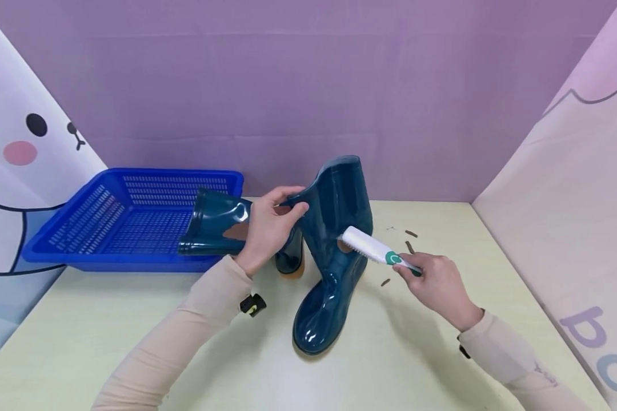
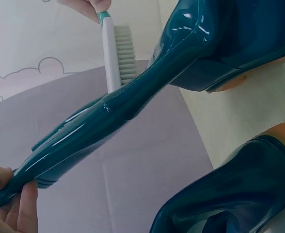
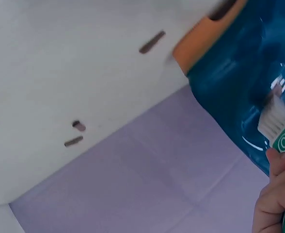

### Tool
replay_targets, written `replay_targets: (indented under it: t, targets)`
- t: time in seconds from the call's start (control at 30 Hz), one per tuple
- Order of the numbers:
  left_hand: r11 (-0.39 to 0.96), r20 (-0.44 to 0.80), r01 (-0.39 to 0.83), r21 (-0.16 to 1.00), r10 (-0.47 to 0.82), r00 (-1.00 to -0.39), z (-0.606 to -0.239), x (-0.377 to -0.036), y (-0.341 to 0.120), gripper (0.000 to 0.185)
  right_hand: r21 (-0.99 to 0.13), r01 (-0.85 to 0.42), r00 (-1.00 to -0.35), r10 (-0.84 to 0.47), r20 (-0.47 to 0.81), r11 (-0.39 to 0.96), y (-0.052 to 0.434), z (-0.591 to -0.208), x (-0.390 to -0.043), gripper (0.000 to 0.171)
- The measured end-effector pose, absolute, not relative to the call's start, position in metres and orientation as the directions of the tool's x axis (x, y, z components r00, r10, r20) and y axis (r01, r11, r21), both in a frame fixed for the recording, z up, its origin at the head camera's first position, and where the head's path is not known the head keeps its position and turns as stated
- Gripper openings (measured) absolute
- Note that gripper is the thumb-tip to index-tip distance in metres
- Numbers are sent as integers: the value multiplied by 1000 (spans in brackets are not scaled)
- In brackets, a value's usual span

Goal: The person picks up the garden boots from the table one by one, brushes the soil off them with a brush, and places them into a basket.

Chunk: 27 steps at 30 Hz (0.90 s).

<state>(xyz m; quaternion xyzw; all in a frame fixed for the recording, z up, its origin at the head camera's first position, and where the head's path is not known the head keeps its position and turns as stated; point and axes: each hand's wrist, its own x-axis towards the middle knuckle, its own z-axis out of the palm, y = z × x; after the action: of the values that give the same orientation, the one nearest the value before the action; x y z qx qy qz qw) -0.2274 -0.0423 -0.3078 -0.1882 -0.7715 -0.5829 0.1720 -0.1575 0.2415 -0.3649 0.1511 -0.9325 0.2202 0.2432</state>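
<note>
Upright on the table [image 1: 133, 342] before us, the teal rain boot [image 1: 334, 251] is steadied by our left hand [image 1: 267, 228] pinching its top rim, so our right hand [image 1: 437, 285], fingers curled round the white scrub brush [image 1: 372, 248], can press bristles against its shaft.

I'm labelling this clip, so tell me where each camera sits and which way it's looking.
Head: above the table, looking forward and down at the upright boot, brush, both hands and sleeves.
Left wrist: low by the left hand, facing along the boot shaft to the brush.
Right wrist: by the right hand, facing brush bristles on the boot.
All share boot and brush.
</note>
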Motion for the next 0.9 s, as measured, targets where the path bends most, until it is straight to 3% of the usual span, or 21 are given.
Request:
replay_targets:
  t: [0.2,0.37,0.47,0.67,0.9]
  targets:
    - [252,456,457,853,64,-888,-307,-228,-43,27,-403,-364,-858,-134,496,840,253,-365,-154,20]
    - [251,449,449,858,58,-891,-306,-229,-42,28,-606,-326,-887,-12,463,726,264,-377,-157,19]
    - [247,457,459,853,68,-887,-307,-230,-41,27,-678,-382,-858,31,512,628,262,-388,-164,21]
    - [223,482,488,844,84,-872,-306,-228,-39,26,-625,-517,-785,-33,618,585,248,-408,-183,24]
    - [236,470,480,845,100,-877,-305,-227,-39,26,-541,-522,-788,-130,602,659,243,-414,-189,21]
